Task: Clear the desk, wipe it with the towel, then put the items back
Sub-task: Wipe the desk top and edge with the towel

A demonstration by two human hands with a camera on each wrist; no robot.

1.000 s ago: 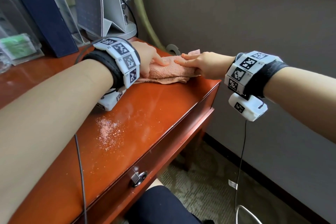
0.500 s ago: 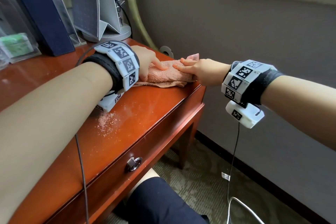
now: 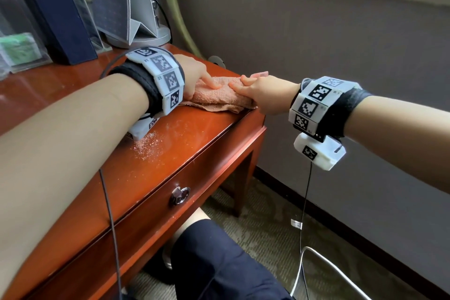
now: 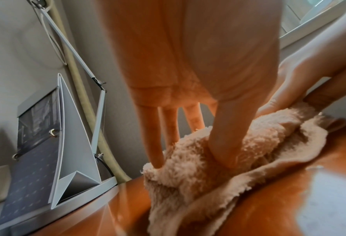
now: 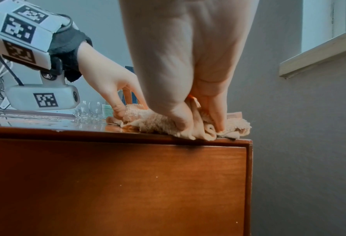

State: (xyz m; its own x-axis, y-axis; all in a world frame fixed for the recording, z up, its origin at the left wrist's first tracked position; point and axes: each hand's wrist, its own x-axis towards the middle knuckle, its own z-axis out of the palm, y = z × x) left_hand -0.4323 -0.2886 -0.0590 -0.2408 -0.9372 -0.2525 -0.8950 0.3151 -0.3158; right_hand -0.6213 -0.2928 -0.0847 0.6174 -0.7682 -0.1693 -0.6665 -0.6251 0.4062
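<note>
A peach terry towel (image 3: 219, 101) lies bunched at the far right corner of the red-brown desk (image 3: 194, 134). My left hand (image 3: 209, 83) holds its left end, the thumb (image 4: 224, 143) pushed into the pile and the fingers (image 4: 153, 143) down behind the roll. From beyond the desk's edge my right hand (image 3: 237, 81) pinches the towel's right end (image 5: 198, 129) between thumb and fingers. A patch of pale powder (image 3: 148, 146) lies on the desk just under my left wrist.
At the back of the desk stand a dark blue binder (image 3: 60, 19), a folded grey stand-up card (image 3: 121, 0) on a round lamp base (image 3: 155, 36) and a clear case with green contents (image 3: 17, 48). Glasses (image 5: 89, 110) stand further along. A drawer knob (image 3: 179, 196) faces me; the wall is close on the right.
Both hands have stayed on the towel at the desk corner and drawn a little closer together. My head view has shifted; the powder patch has not moved.
</note>
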